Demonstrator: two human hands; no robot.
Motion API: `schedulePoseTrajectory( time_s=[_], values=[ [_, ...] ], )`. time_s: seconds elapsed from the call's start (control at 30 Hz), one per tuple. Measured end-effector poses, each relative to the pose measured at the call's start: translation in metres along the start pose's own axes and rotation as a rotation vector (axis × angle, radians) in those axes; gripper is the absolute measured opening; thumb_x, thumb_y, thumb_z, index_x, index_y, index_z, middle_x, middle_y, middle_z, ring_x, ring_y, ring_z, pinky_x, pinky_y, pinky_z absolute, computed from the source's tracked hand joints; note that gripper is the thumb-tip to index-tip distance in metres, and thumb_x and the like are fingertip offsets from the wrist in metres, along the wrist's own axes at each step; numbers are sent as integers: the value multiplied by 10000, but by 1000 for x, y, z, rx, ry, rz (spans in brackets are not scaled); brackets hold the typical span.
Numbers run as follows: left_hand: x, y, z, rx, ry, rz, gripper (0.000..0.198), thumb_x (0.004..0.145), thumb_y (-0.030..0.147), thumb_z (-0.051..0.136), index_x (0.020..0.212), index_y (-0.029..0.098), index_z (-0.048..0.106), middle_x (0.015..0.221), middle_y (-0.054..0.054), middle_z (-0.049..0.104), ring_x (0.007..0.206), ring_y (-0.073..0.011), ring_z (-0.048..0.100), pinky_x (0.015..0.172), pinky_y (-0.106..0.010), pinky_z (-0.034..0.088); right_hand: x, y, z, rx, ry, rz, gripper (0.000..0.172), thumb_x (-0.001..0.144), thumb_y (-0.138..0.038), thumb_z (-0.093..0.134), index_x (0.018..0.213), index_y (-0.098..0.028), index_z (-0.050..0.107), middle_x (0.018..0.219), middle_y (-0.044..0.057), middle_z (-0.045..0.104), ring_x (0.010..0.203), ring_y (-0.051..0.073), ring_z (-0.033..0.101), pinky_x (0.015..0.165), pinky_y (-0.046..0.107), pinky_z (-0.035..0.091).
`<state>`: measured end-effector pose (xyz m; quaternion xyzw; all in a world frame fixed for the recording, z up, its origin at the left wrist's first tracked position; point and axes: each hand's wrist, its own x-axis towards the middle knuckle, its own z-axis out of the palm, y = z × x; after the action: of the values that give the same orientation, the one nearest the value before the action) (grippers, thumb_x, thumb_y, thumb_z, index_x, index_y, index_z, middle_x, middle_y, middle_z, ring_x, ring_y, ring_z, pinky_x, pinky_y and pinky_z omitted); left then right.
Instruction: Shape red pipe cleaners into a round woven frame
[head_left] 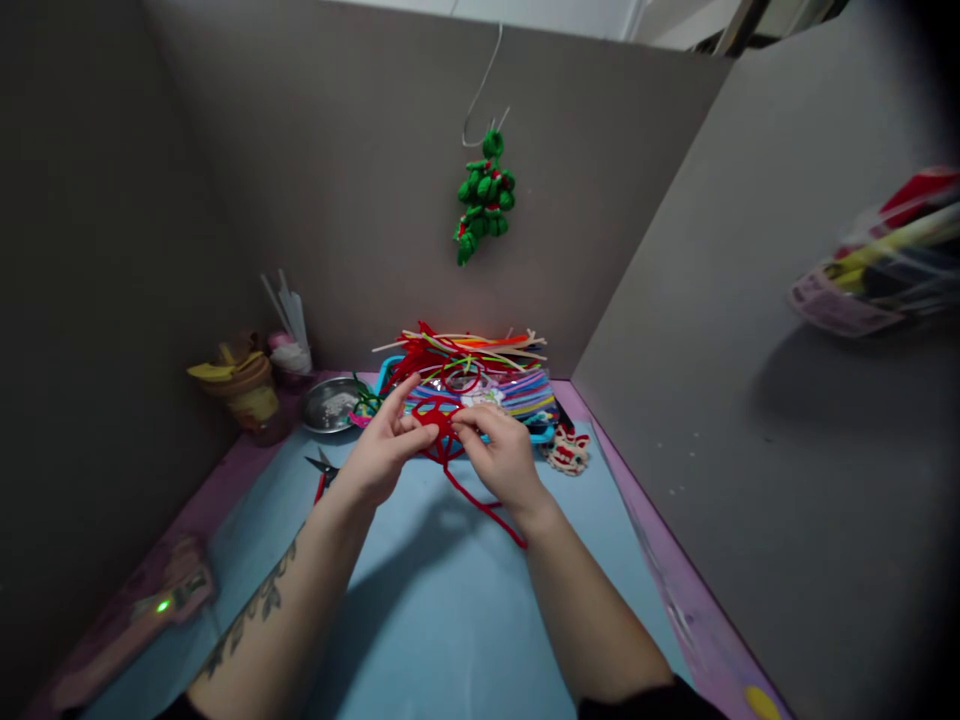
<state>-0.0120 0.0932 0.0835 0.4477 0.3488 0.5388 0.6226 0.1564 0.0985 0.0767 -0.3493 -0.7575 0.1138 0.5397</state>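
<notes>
Between my two hands, above the blue mat, is a round red piece of looped pipe cleaner (444, 447), with a long red tail (487, 507) hanging down to the right. My left hand (386, 440) holds its left side between thumb and fingers, with one finger stretched upward. On the right side, my right hand (495, 445) pinches the piece with its fingertips; the exact spot is partly hidden by the fingers.
Behind my hands stands a blue basket (553, 436) of coloured pipe cleaners. A metal bowl (330, 404), scissors (324, 475) and a pink glue gun (176, 590) lie left. A lion-face piece (568, 452) lies right. A green ornament (486, 195) hangs ahead; grey panels surround the table.
</notes>
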Motion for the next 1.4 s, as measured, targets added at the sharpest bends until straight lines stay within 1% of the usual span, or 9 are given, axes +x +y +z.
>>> schedulePoseTrajectory(
  time_s=[0.13,0.23,0.43,0.67,0.83,0.97,1.07,1.23,1.4],
  values=[
    [0,0,0,14,9,7,960,665,250,811,1481,203,307,544,101,496,504,-75,485,543,-207,368,-2,-4,4,101,42,177,90,855,-202,591,826,-204,677,821,19,715,750,165,639,728,278,491],
    [-1,2,2,27,11,27,951,676,236,805,1483,198,303,535,105,484,496,-58,442,521,-186,325,-1,-7,4,187,36,274,95,828,-214,599,779,-193,677,768,9,710,709,156,640,687,259,492],
    [-3,6,4,64,5,41,981,682,249,799,1498,180,259,547,101,499,505,-60,425,515,-188,303,1,-9,0,266,-8,326,122,806,-240,594,757,-184,690,754,23,717,728,169,655,708,273,506],
    [-1,2,3,110,24,106,964,694,274,794,1492,207,257,610,85,540,571,-78,488,575,-201,358,2,-2,-1,329,-81,415,115,779,-274,633,788,-184,704,780,28,728,757,180,661,727,289,510],
    [0,2,4,130,34,107,972,675,275,801,1481,194,263,606,89,544,557,-79,495,561,-199,366,3,-6,-4,246,-66,378,91,783,-255,651,779,-191,715,803,31,736,786,188,665,752,299,502],
    [0,0,7,142,103,146,880,675,278,790,1420,171,333,628,81,567,594,-87,532,604,-205,408,3,-15,-6,58,-56,230,59,798,-217,678,829,-206,727,846,39,743,847,204,654,813,326,473],
    [-1,-1,9,156,120,174,824,677,271,786,1382,176,371,631,80,573,603,-88,541,610,-204,419,2,-19,-6,-64,-41,125,80,843,-208,641,837,-214,721,842,42,734,854,207,635,814,333,461],
    [-5,1,12,159,88,148,902,658,268,805,1425,188,337,606,83,560,589,-101,547,613,-219,439,1,-17,-6,-75,15,140,120,850,-185,622,767,-224,700,794,32,716,811,201,628,785,326,467],
    [-5,-1,13,177,95,129,978,603,229,836,1441,200,333,614,93,520,573,-89,525,589,-208,434,1,-15,-4,-38,14,182,119,836,-175,622,754,-219,697,782,25,714,800,194,633,777,325,467]
  ],
)
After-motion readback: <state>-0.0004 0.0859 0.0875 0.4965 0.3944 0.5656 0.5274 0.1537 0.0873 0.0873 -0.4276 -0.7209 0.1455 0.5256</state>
